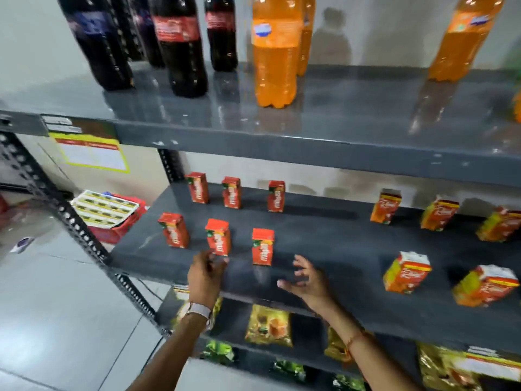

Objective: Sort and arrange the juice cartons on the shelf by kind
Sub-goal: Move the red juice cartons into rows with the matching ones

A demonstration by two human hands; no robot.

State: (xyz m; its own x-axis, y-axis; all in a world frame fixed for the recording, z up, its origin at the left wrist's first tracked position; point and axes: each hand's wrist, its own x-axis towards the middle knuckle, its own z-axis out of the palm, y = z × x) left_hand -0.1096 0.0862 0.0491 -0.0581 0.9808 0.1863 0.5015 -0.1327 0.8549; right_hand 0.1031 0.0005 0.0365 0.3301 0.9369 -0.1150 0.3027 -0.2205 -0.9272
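— Where do the cartons stand?

— All on the middle shelf (324,244). Six red cartons (262,246) sit in two rows of three left of centre; five orange-and-yellow cartons (406,272) are grouped at the right, well apart from the red, so the kinds read as separate blocks.

— And your hands?

— My left hand (205,273) is just below the middle front red carton (218,240), fingers curled near its base; the blur hides whether I touch it. My right hand (306,282) is spread, holding nothing, over the bare shelf front.

— Why there?

— Probably to square that front row.
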